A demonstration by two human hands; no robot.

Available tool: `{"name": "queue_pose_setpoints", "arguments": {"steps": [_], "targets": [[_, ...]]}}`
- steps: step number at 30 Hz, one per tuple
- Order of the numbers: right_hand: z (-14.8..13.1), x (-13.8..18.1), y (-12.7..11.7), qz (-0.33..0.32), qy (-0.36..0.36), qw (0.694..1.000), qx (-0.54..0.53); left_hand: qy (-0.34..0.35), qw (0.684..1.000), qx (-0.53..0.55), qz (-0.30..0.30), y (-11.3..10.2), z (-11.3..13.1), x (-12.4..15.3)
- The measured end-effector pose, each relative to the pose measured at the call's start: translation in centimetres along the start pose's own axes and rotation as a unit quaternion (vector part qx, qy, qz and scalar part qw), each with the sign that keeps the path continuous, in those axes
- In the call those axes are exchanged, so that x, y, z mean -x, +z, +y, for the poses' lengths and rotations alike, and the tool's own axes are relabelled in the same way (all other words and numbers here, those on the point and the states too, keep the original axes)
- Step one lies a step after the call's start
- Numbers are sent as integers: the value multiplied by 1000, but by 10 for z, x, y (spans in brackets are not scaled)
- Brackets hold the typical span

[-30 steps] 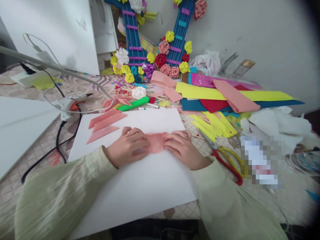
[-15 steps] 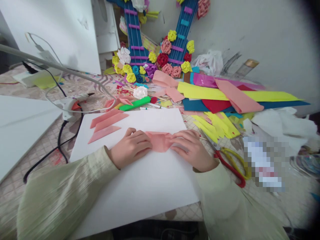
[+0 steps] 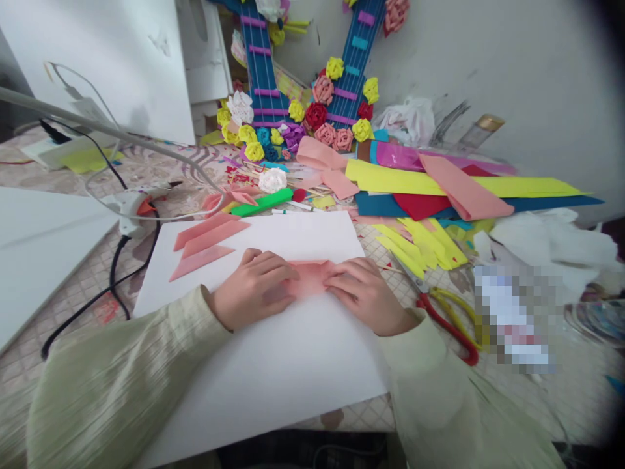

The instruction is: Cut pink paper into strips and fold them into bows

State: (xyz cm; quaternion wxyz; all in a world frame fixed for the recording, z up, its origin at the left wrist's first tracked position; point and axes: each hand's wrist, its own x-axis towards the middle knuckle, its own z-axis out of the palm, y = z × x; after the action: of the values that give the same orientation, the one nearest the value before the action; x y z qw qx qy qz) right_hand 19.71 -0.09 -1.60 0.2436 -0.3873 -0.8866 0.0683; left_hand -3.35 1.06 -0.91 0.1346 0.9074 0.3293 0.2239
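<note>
A small sheet of pink crepe paper [image 3: 311, 279] is held between my hands above the white board [image 3: 273, 365], its far edge folded over. My left hand [image 3: 256, 286] pinches the paper's left end, the fingers bent round it. At the right end my right hand [image 3: 366, 293] closes its fingers on the paper. The fingertips of both hands partly cover the sheet's ends. Several folded strips of pink paper [image 3: 209, 238] lie on the board's far left part.
Scissors [image 3: 449, 319] with red and yellow handles lie right of the board, beside cut yellow strips [image 3: 424, 244]. A glue gun [image 3: 131, 212] with a black cord is at the left. Blue guitar shapes with paper flowers [image 3: 317, 117] stand at the back.
My right hand has shifted slightly left and its fingers have closed in on the paper. Less of the sheet shows between the hands.
</note>
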Motion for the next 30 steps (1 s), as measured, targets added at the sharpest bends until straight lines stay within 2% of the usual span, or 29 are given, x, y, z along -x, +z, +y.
{"name": "queue_pose_setpoints", "arguments": {"steps": [4,11,23,30], "targets": [[2,1,0,6,-1,1000,-22,-15,1000,-22,6,2,-1,1],[3,2,3,13,3,999,-46,-1,1000,-17,-11,0,-3,3],[3,3,2,-1,81,996,-40,-25,999,5,-23,1,-3,4],[2,2,0,-17,77,996,-38,-44,999,1,-30,2,-5,4]]}}
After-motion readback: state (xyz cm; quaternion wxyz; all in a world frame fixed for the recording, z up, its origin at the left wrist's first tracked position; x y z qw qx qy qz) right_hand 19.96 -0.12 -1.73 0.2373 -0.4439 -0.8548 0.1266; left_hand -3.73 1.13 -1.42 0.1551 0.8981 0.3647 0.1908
